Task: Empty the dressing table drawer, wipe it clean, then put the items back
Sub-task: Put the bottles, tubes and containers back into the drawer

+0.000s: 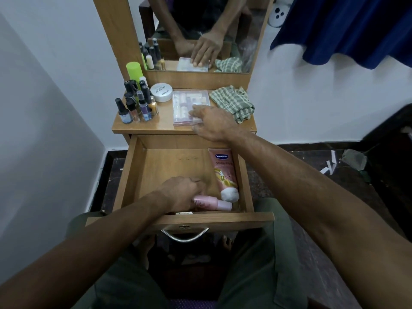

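Observation:
The wooden drawer (pixel 138 175) stands pulled out below the dressing table top (pixel 165 121). Inside it, a pink Vaseline tube (pixel 224 172) lies along the right wall and a small pink bottle (pixel 214 204) lies at the front. My left hand (pixel 182 192) is inside the drawer with its fingers curled round the pink bottle's left end. My right hand (pixel 211 121) reaches over the table top and its fingers rest on a clear plastic case (pixel 189 103) of small cosmetics. A green checked cloth (pixel 234 103) lies crumpled at the table top's right.
Several nail polish bottles (pixel 138 105), a green-capped can (pixel 134 72) and a white round jar (pixel 161 91) crowd the table's left. The mirror (pixel 200 30) stands behind. A blue fabric (pixel 345 30) hangs at the upper right. My knees sit under the drawer handle (pixel 185 236).

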